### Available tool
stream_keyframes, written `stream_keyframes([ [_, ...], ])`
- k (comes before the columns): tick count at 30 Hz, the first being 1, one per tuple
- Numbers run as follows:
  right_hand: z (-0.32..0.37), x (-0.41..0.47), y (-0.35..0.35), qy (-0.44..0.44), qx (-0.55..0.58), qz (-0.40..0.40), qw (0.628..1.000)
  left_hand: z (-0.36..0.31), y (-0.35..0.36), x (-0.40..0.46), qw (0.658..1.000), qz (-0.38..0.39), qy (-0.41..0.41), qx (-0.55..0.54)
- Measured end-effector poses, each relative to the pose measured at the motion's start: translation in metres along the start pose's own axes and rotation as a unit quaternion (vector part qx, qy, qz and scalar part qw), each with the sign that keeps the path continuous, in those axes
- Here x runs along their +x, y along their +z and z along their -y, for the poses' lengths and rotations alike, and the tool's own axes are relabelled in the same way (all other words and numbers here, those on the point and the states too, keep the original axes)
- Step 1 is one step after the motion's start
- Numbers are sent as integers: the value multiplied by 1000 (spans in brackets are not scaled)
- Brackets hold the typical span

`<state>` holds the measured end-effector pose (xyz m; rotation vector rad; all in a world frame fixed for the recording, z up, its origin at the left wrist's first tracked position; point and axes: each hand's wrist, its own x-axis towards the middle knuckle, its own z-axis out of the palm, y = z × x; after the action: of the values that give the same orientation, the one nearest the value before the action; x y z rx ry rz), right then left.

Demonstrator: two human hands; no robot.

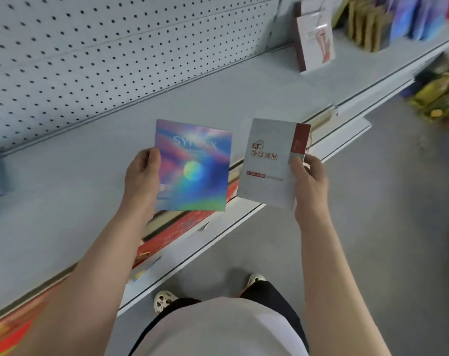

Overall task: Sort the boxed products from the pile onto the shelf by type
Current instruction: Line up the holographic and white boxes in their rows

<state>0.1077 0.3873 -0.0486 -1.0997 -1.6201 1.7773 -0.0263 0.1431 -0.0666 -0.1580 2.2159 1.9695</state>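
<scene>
The left hand (141, 179) is clamped on the holographic box (192, 165), thumb on the front face at its left edge and the fingers hidden behind it. The right hand (309, 185) is clamped on the white box (268, 163), thumb pressing the front near the lower right corner, just below the red stripe, the other fingers wrapped behind. Both boxes are held upright in the air, faces toward the camera, above the front lip of the shelf (95, 191), close side by side but not touching.

Both look like thin, flat cartons, probably light and fairly stiff, since each stays flat when held by a single edge. The holographic face is glossy, so it may slide under a loose pinch; a hold across the edge, thumb in front and fingers behind, suits it. The white box looks matte and should grip more surely, though a hard squeeze mid-panel could dent such thin card. Edges and corners are the safer places to hold.

Away from the right-hand grip, up and further right along the shelf, white boxes (316, 44) with red marking stand upright, apparently the same kind; past them stand brown packs (367, 29) and blue-purple boxes (408, 19), blurred. The shelf beyond the left hand lies bare.
</scene>
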Motion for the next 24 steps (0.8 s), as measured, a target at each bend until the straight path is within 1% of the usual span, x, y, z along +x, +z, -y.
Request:
stream_keyframes([
  [3,-3,19,-58,-2,-1,-25,1000,3,64,-16,999,42,11,15],
  [6,1,47,-124,-3,-12,-50,999,3,143,-39,998,59,14,11],
  [8,5,68,-171,-4,-17,-71,997,4,198,-58,997,76,5,-2],
  [11,13,99,-238,-8,-34,-97,995,2,277,-84,992,128,-11,-20],
  [14,19,127,-295,-11,-31,-129,991,-1,347,-101,986,162,-4,-32],
  [19,14,169,-360,4,-1,-181,983,-7,439,-107,976,219,22,-5],
  [24,20,226,-402,19,-6,-216,976,-16,527,-90,965,262,7,-16],
])
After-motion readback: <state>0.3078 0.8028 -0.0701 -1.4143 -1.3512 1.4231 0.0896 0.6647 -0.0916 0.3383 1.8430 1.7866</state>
